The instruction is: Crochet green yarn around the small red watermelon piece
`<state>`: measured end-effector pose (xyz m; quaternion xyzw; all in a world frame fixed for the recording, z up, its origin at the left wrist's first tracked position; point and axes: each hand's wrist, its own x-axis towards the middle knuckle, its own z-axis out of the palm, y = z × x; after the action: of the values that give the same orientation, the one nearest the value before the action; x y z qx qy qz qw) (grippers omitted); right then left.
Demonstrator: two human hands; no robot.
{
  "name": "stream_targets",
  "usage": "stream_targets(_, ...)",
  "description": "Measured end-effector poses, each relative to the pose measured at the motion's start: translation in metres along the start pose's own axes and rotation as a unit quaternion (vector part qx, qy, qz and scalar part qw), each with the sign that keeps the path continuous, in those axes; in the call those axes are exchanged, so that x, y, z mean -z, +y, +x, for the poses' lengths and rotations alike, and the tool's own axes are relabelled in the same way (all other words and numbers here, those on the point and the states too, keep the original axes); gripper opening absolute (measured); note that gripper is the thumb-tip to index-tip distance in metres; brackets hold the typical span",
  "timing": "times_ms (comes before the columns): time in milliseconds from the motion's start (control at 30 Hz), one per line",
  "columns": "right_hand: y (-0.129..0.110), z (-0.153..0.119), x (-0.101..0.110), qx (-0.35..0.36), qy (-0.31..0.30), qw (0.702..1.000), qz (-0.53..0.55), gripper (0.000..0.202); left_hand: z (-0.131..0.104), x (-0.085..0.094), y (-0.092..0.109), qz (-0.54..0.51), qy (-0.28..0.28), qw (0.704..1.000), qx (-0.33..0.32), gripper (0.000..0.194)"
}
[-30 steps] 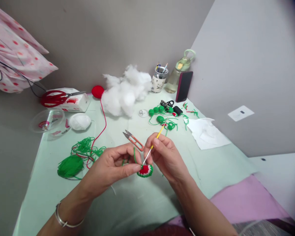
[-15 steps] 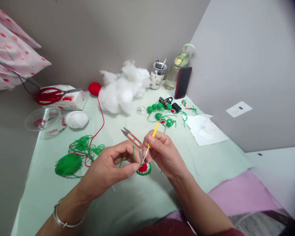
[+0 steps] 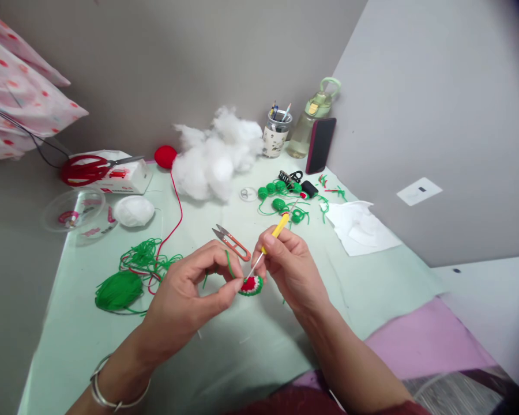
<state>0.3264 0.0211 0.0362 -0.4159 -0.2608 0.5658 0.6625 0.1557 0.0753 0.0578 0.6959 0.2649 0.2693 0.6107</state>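
Pale-green tabletop (image 3: 233,357); left grip (image 3: 192,288) pinching crochet piece (image 3: 251,286) by edge, right grip (image 3: 290,262) pinching yellow hook (image 3: 281,225)

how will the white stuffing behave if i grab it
The white stuffing is probably very light for its bulk, judging by its airy tufts. Its soft, rounded lumps would likely squash when gripped, and the loose wisps along its top edge suggest it may pull apart.

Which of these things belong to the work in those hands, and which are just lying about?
Apparently in use: yellow-handled hook, red, white and green crocheted piece, green strand.

Probably just lying about: phone, water bottle, pen jar.
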Motion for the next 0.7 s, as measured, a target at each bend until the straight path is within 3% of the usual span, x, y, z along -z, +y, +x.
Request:
stream_targets(167,0.001,0.002,0.001,0.001,0.021,1.000,0.003,0.030,-0.001,-0.005,-0.006,0.105,0.055,0.989,-0.084,0.017)
stream_targets(300,0.002,0.003,0.002,0.020,0.035,0.999,0.005,0.030,0.000,-0.008,-0.012,0.164,0.103,0.965,-0.176,0.023)
stream_targets(467,0.001,0.000,0.000,0.059,0.056,0.997,0.015,0.024,-0.001,-0.012,-0.017,0.208,0.144,0.936,-0.243,0.026)
stream_targets(567,0.000,-0.001,-0.003,0.091,0.070,0.993,0.015,0.024,-0.002,-0.015,-0.019,0.194,0.162,0.938,-0.239,0.025)
stream_targets(700,-0.001,-0.002,-0.002,0.114,0.075,0.991,0.008,0.023,-0.001,-0.018,-0.020,0.077,0.142,0.976,-0.146,0.016)
